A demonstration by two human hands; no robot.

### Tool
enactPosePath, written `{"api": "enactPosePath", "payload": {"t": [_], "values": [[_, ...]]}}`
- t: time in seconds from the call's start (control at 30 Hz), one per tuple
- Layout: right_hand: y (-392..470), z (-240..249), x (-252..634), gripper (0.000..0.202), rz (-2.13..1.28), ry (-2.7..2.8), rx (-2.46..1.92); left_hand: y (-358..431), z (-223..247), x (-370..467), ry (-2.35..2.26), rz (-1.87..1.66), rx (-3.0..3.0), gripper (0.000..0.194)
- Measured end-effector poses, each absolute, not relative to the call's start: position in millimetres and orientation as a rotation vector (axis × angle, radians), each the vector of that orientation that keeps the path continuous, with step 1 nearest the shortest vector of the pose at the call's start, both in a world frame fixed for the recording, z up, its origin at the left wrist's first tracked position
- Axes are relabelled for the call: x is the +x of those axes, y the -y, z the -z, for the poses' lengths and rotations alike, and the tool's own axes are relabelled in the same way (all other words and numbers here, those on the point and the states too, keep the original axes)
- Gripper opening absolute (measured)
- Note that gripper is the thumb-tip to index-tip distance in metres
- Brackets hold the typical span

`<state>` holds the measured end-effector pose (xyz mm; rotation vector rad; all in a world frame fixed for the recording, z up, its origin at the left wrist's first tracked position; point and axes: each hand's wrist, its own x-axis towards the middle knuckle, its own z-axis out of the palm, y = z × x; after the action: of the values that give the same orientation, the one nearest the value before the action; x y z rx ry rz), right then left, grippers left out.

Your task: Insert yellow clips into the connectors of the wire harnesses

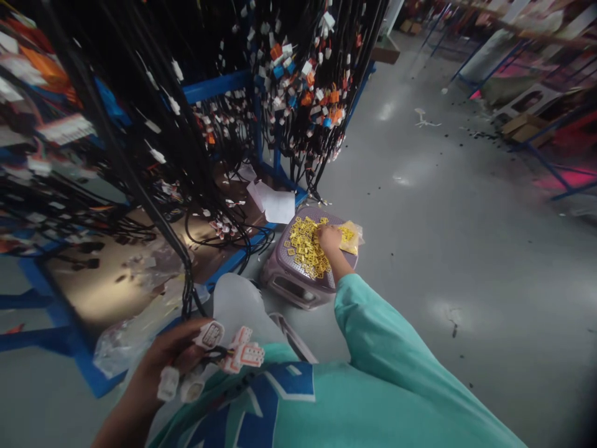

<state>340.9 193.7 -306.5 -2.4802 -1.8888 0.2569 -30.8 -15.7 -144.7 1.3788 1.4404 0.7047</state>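
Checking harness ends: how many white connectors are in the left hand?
5 visible in the left hand: one white connector on top, two to its right, two hanging below. More may be hidden behind the fingers.

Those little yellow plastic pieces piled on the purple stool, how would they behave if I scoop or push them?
The yellow pieces look small and rigid, so probably light and stiff. They lie in a loose heap on the stool, likely to scatter or slide off when pushed. The right hand rests on them; a pinch would probably lift only a few.
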Motion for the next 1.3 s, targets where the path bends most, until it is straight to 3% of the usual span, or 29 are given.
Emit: {"api": "enactPosePath", "payload": {"t": [0.17,0.8,1.03,1.17,1.3], "values": [[-207.0,306.2,335.7,0.031,-0.342,1.892,-2.551,16.2,143.8,-24.2,-1.447,-0.907,1.184,0.02],[-195.7,286.8,324.0,0.032,-0.631,1.507,-2.378,5.8,135.0,-37.6,-1.318,-0.729,1.213,0.026],[-141.6,228.2,276.7,0.03,-0.965,1.437,-1.786,9.5,140.0,-27.6,-1.315,-0.748,1.362,0.039],[-86.8,170.4,227.4,0.023,-1.487,1.372,-0.953,5.5,121.4,-12.1,-1.213,-0.697,1.419,0.042],[-48.4,121.7,197.9,0.016,-1.508,1.57,-0.673,7.4,102.2,-0.9,-1.16,-0.719,1.372,0.046]]}}
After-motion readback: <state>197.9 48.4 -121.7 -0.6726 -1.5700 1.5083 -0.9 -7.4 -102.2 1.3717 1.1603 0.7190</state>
